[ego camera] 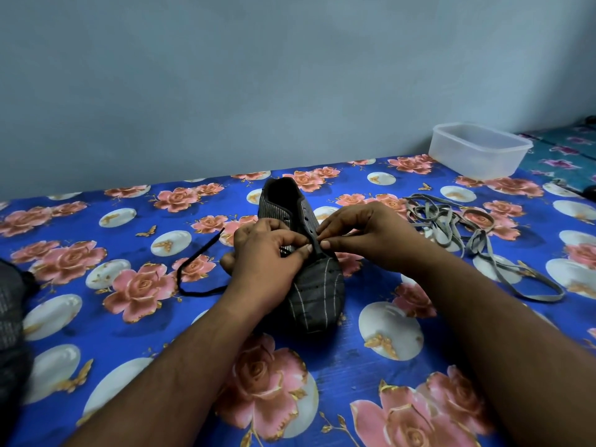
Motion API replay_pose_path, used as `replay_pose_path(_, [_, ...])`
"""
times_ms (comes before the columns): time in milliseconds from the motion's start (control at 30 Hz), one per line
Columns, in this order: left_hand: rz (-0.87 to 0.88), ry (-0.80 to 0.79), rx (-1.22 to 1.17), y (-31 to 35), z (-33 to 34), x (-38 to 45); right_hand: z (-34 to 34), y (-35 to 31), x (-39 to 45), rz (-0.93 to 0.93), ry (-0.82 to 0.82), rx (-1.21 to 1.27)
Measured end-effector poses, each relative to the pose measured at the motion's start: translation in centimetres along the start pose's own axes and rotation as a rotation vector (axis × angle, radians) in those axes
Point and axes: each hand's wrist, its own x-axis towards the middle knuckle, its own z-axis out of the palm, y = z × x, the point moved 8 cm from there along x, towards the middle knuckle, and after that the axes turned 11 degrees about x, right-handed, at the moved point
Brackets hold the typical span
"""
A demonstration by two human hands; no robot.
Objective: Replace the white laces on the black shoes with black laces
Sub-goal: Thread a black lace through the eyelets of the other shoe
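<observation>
Both hands met over the eyelets of a dark grey striped fabric shoe (309, 279), toe towards the wearer: the left hand (267, 256) gripped its side, the right hand (358, 237) pinched something small there, too small to identify. A thin black cord lace (193, 269) trailed left of the grip; flat pale removed laces (458, 230) lay right. Beyond, right, stood a translucent plastic tub (477, 150) on the blue rose-printed sheet (371, 350), below a plain pale blue wall (258, 75).

Shoe (317, 285): dark, pale-striped, upright, toe toward viewer.
Black lace (193, 269): trailing left of shoe.
White laces (451, 227): loose pile, right.
</observation>
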Motion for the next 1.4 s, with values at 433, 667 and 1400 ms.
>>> replay_pose_path(433, [0.154,-0.08,-0.055,-3.5,-1.4,0.6,-4.7,2.5,-0.7,0.257,0.409,0.442])
replay_pose_path(667, [0.131,-0.357,-0.267,-5.1,0.1,0.8,-11.8,5.4,-2.7,0.278,0.886,0.053])
replay_pose_path(1400, [0.189,-0.266,-0.224,-5.3,-0.5,1.1,-11.4,4.8,-1.4,0.2,0.72,-0.394])
